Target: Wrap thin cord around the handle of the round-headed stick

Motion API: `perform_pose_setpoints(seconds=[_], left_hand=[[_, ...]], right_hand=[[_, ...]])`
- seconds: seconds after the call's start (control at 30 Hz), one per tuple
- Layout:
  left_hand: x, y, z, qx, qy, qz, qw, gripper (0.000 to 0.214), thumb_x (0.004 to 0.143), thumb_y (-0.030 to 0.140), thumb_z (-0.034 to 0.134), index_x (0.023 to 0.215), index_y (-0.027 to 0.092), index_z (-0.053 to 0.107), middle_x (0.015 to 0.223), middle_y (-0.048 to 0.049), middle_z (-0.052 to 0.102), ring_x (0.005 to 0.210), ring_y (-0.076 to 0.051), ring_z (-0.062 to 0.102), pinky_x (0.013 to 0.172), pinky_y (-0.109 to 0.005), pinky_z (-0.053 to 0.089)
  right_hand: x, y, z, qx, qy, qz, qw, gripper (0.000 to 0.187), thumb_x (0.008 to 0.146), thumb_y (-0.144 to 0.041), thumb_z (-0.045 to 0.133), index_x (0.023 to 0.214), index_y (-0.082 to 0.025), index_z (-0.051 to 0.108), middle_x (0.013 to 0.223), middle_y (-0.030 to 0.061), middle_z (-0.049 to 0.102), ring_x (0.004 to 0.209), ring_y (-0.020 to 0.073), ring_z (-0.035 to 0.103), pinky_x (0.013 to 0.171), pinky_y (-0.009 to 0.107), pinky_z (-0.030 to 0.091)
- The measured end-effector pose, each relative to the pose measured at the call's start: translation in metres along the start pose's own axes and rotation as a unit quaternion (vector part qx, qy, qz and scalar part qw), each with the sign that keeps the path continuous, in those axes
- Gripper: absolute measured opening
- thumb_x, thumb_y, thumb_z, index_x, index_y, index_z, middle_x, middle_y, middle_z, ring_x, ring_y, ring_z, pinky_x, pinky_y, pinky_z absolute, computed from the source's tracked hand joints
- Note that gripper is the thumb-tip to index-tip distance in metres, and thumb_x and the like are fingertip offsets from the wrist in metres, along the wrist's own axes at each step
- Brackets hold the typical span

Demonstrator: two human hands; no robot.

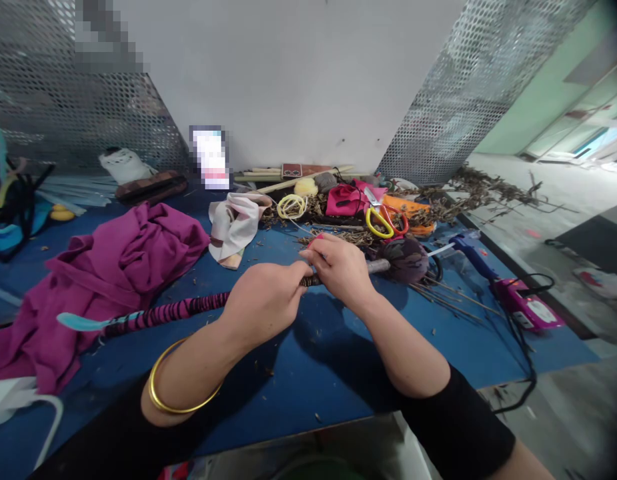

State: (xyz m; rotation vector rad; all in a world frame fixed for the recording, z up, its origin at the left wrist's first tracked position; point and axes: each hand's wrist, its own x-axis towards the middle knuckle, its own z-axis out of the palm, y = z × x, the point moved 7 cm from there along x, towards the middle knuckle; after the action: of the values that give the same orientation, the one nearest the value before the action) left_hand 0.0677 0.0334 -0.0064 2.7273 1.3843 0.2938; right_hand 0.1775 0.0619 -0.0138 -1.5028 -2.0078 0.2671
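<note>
A long stick (178, 309) wrapped in pink-and-black striped fabric lies across the blue table (338, 360), ending in a dark bundled head (407, 260) on the right. My left hand (263, 300) is closed around the stick near its middle, a gold bangle (181, 387) on that wrist. My right hand (341, 267) pinches the stick just right of the left one, and something pink shows at its fingertips. A teal strip (83, 322) sticks out at the stick's left end.
A heap of magenta cloth (108, 273) lies at the left. Yellow-handled scissors (381, 223), a pink pouch (345, 199), a white cloth (235, 223) and dry twigs (468, 187) crowd the back. A glue gun (508, 293) with its cord lies at the right.
</note>
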Motion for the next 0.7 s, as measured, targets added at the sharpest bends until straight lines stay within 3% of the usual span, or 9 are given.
perform_pose_setpoints(seconds=[0.27,0.5,0.7], left_hand=[[0.001,-0.009,0.002,-0.070,-0.011,-0.015,0.997,0.023,0.084,0.020,0.050,0.100,0.022,0.067,0.082,-0.0048,0.075,0.073,-0.023,0.069,0.061,-0.030,0.043],[0.001,-0.010,0.001,-0.063,-0.009,-0.015,0.998,0.024,0.083,0.020,0.049,0.098,0.022,0.067,0.081,-0.0052,0.075,0.073,-0.024,0.069,0.061,-0.031,0.044],[0.002,-0.009,-0.001,-0.050,0.008,-0.005,0.999,0.022,0.082,0.019,0.048,0.089,0.018,0.069,0.079,-0.0073,0.074,0.071,-0.024,0.069,0.059,-0.030,0.045]], right_hand=[[-0.002,-0.001,-0.004,0.101,0.074,-0.039,0.991,0.032,0.094,-0.034,0.051,0.067,-0.019,0.057,0.070,0.0005,0.057,0.070,0.0129,0.054,0.063,0.023,0.036],[-0.005,-0.004,-0.006,0.153,0.095,-0.055,0.982,0.029,0.093,-0.034,0.052,0.070,-0.019,0.058,0.075,0.0018,0.059,0.072,0.0135,0.057,0.067,0.023,0.042],[-0.011,-0.016,-0.010,0.187,0.111,-0.110,0.970,0.026,0.094,-0.031,0.050,0.072,-0.020,0.057,0.081,0.0032,0.062,0.076,0.0141,0.059,0.071,0.025,0.046]])
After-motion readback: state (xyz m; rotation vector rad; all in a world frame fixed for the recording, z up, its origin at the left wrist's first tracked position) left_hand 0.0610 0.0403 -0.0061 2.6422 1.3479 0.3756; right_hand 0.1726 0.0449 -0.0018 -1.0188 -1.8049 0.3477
